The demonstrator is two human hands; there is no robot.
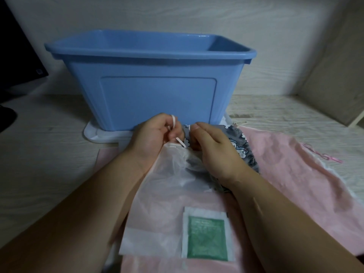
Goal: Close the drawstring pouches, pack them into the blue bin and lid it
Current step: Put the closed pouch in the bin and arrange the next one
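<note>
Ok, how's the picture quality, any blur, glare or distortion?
Head view: dim light; glare on the far rim of the blue bin; wide-angle distortion bows that rim; the green label on the white pouch is too soft to read; left hand and right hand at the drawstring look sharp.

Pale wood-grain table [49, 154]; matching wall [177, 14]; dark monitor [17, 56] left.

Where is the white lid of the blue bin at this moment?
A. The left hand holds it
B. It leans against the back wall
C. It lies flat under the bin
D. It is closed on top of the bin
C: the white lid lies flat beneath the blue bin, its edge showing at the bin's base, and the bin's top is open.
</note>
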